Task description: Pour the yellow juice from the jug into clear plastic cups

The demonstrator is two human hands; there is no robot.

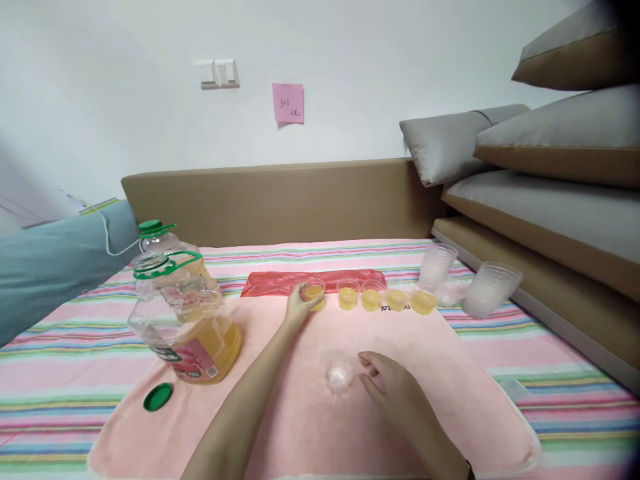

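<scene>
My left hand (300, 305) is stretched forward and grips a small clear plastic cup (315, 293) of yellow juice, at the left end of a row. To its right stand several more juice cups (371, 297) like it. Nearer me, an empty clear plastic cup (339, 377) stands upright on the pink towel (280, 427). Just right of that cup is my right hand (385, 380), its fingers curved and apart with nothing held. An uncapped jug of juice (200, 347) stands at the left, and its green cap (158, 397) lies in front of it.
Behind the open jug is a second jug (155, 230) with its green cap on. Two stacks of empty plastic cups (493, 290) lean at the right. A red plastic bag (270, 283) lies behind the row. Piled cushions (555, 200) edge the right side.
</scene>
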